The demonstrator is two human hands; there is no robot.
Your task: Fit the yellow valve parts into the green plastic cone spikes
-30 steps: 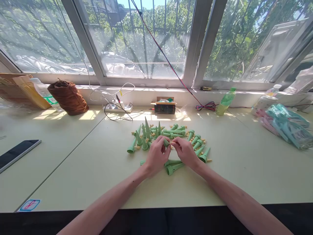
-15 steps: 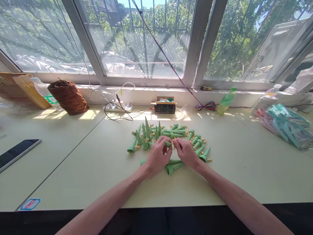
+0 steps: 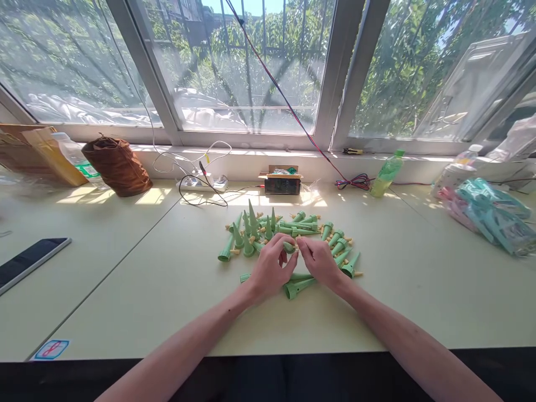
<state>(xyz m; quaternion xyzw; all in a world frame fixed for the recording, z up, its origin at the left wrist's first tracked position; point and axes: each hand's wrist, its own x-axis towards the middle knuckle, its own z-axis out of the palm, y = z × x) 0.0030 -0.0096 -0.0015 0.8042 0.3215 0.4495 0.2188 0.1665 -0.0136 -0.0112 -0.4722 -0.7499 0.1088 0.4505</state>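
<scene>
Slightly farther right now, green cone [image 3: 288, 247], held in left grip [image 3: 271, 265]

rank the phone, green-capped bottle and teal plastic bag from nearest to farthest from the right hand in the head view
From the right hand:
1. green-capped bottle: ahead, slightly right
2. teal plastic bag: far right
3. phone: far left

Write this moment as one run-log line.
left hand: holds green cone | right hand: at that cone's end, hold unclear | table: more green cones around hands, some upright, others lying
</scene>
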